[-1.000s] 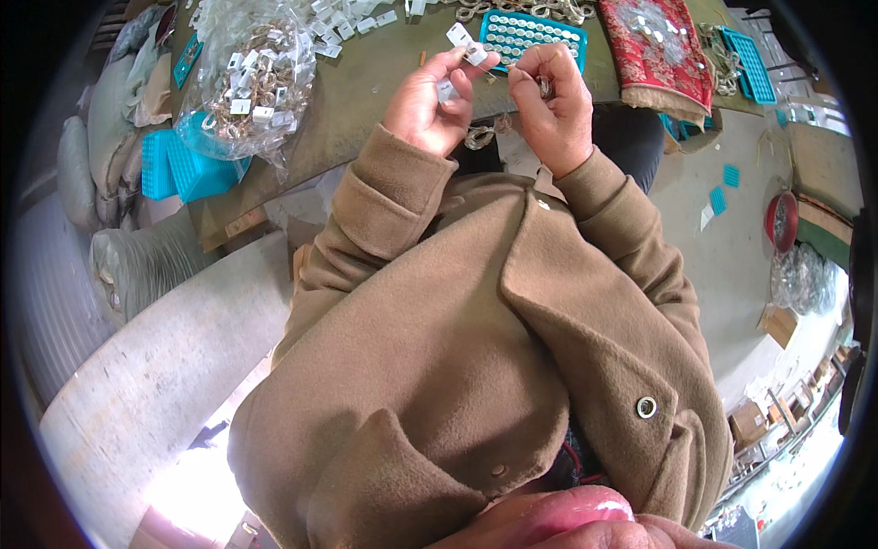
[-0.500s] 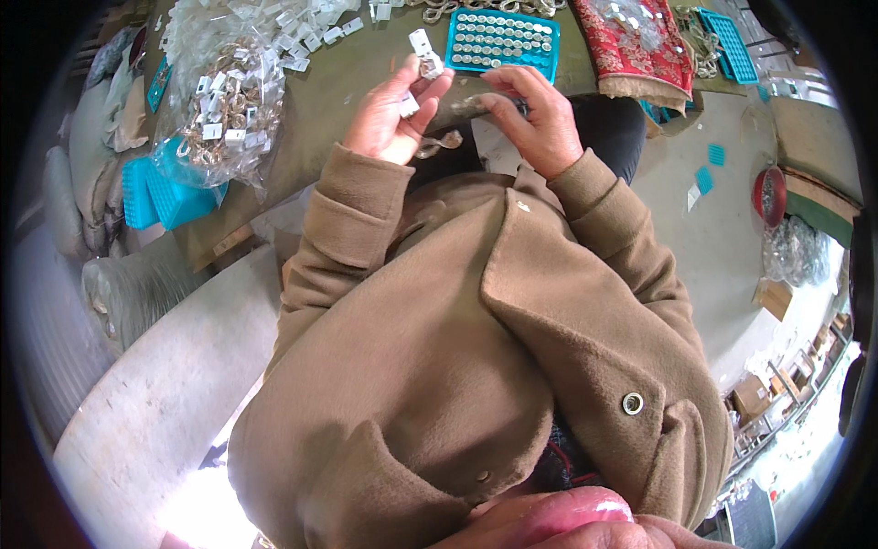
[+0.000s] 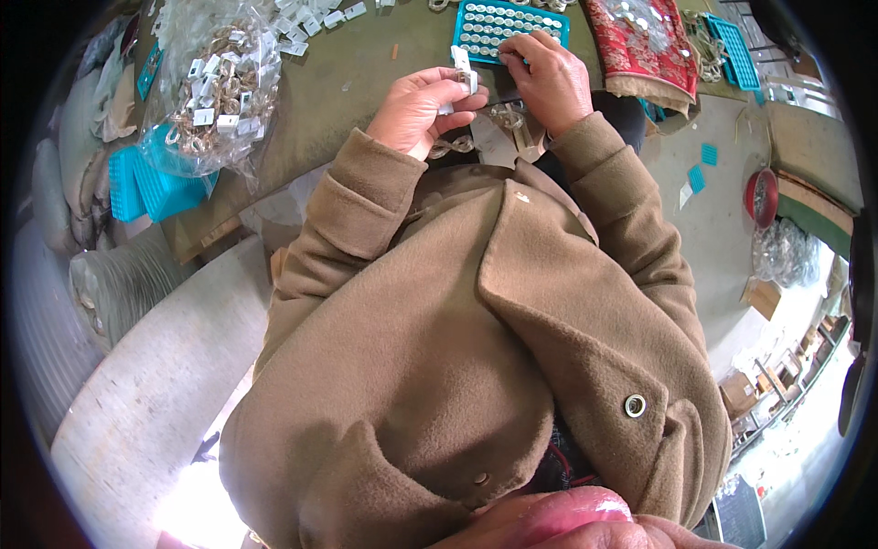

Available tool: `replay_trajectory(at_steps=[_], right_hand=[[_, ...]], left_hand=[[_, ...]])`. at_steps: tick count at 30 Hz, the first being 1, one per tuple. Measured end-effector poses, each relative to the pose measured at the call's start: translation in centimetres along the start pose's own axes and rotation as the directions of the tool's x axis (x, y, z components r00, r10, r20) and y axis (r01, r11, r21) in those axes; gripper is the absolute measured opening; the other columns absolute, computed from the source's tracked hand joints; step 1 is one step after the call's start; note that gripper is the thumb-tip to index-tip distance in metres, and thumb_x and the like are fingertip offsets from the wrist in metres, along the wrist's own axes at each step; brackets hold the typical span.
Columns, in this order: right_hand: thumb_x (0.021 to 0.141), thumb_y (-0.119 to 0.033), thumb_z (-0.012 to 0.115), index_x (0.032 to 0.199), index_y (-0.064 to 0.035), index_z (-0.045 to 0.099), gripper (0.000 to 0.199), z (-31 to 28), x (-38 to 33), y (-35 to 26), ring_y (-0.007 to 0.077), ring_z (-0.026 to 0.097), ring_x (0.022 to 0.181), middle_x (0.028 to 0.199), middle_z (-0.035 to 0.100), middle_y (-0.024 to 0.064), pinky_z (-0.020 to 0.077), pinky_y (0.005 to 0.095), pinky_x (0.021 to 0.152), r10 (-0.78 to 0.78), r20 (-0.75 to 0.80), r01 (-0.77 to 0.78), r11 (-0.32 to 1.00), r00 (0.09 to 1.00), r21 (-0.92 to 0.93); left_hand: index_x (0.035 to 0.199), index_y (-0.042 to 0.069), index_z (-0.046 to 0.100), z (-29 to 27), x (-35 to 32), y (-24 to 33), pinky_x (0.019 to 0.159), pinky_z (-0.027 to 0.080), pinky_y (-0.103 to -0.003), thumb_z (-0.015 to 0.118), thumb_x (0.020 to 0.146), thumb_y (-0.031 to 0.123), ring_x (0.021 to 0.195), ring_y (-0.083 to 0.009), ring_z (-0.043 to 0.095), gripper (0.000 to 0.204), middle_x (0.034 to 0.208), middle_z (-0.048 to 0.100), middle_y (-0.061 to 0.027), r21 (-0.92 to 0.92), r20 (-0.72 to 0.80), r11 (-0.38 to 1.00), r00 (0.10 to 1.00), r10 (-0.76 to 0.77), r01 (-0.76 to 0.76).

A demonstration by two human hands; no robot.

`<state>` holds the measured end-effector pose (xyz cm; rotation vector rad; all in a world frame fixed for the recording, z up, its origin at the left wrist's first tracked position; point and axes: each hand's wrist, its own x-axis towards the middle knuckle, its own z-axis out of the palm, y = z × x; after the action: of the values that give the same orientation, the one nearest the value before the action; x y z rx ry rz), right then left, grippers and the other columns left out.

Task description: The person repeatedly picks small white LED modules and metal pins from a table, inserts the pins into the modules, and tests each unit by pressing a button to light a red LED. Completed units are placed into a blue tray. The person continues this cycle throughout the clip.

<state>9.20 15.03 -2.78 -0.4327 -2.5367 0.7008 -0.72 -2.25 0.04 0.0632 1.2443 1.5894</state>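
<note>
My left hand (image 3: 426, 108) is closed around small white plastic pieces (image 3: 463, 66), which stick up between thumb and fingers. To its right, my right hand (image 3: 554, 80) bends over the front edge of a turquoise tray (image 3: 490, 60), thumb and forefinger close together. Whatever those fingertips pinch, if anything, is hidden. Rows of small round silvery pieces (image 3: 498, 29) fill much of the tray. Below my hands, near my lap, lie a coiled beige cord (image 3: 454, 146) and another pale coil (image 3: 508, 117).
On the table's left sits a clear bag (image 3: 224, 87) of white pieces and cords, beside turquoise trays (image 3: 165, 188). More loose white pieces (image 3: 311, 20) lie behind. Right of the tray is a red floral cloth (image 3: 631, 64), then another turquoise tray (image 3: 732, 55).
My right hand has moved from in front of the tray to its front edge, its fingers drawing together. My left hand has shifted slightly right and down, still holding white pieces.
</note>
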Motion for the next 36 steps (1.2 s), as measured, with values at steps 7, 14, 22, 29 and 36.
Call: replay_trajectory(at_steps=[7, 14, 22, 29, 36], right_hand=[[0.086, -0.015, 0.063, 0.094, -0.011, 0.066, 0.009, 0.0, 0.4, -0.3, 0.0312, 0.063, 0.08, 0.086, 0.063, 0.0084, 0.0513, 0.039, 0.068, 0.014, 0.058, -0.007, 0.992, 0.998, -0.125], [0.087, -0.014, 0.06, 0.098, -0.0128, 0.069, 0.014, 0.8, 0.6, 0.4, 0.0321, 0.063, 0.081, 0.086, 0.063, 0.0095, 0.0518, 0.0417, 0.071, -0.055, 0.063, 0.05, 0.997, 0.996, 0.066], [0.086, -0.013, 0.063, 0.097, -0.0071, 0.067, 0.013, 0.0, 1.1, 0.4, 0.0311, 0.065, 0.08, 0.088, 0.064, 0.0114, 0.0525, 0.0378, 0.071, -0.137, 0.093, 0.144, 0.987, 0.986, -0.071], [0.086, -0.013, 0.068, 0.098, -0.0039, 0.064, 0.015, -1.8, 1.2, -1.8, 0.0176, 0.064, 0.073, 0.085, 0.065, 0.008, 0.0523, 0.0288, 0.068, -0.05, 0.112, 0.016, 0.96, 0.992, 0.281], [0.085, -0.014, 0.065, 0.089, -0.003, 0.063, 0.012, -1.7, 0.8, -3.2, 0.0248, 0.065, 0.068, 0.076, 0.064, 0.0107, 0.0521, 0.0326, 0.061, -0.088, 0.18, 0.005, 0.909, 0.98, 0.418]], left_hand=[[0.111, -0.001, 0.061, -0.7, 0.6, -0.3, 0.07, 0.059, -0.02, 0.057, 0.095, 0.014, 0.096, -0.0161, 0.067, 0.022, 0.104, 0.068, -0.013, -0.047, -0.035, 0.999, 0.999, 0.012, -0.014], [0.111, -0.003, 0.06, -1.2, 0.7, -0.2, 0.072, 0.059, -0.022, 0.056, 0.095, 0.013, 0.099, -0.02, 0.067, 0.023, 0.105, 0.067, -0.0154, -0.133, -0.023, 0.991, 1.0, 0.019, -0.022], [0.116, -0.003, 0.059, -0.8, 0.7, -0.2, 0.072, 0.059, -0.022, 0.056, 0.095, 0.012, 0.098, -0.0177, 0.067, 0.025, 0.107, 0.068, -0.0143, -0.048, -0.012, 0.997, 0.999, 0.053, -0.054], [0.113, -0.002, 0.06, 0.2, 0.1, 0.0, 0.068, 0.055, -0.021, 0.062, 0.091, 0.01, 0.092, -0.0159, 0.068, 0.025, 0.101, 0.068, -0.0104, 0.02, -0.081, 0.996, 0.993, 0.091, -0.09], [0.115, -0.006, 0.061, 0.5, 0.4, -0.7, 0.063, 0.056, -0.022, 0.065, 0.088, 0.009, 0.082, -0.0139, 0.069, 0.03, 0.098, 0.069, -0.0106, 0.16, -0.102, 0.954, 0.957, 0.271, -0.253]])
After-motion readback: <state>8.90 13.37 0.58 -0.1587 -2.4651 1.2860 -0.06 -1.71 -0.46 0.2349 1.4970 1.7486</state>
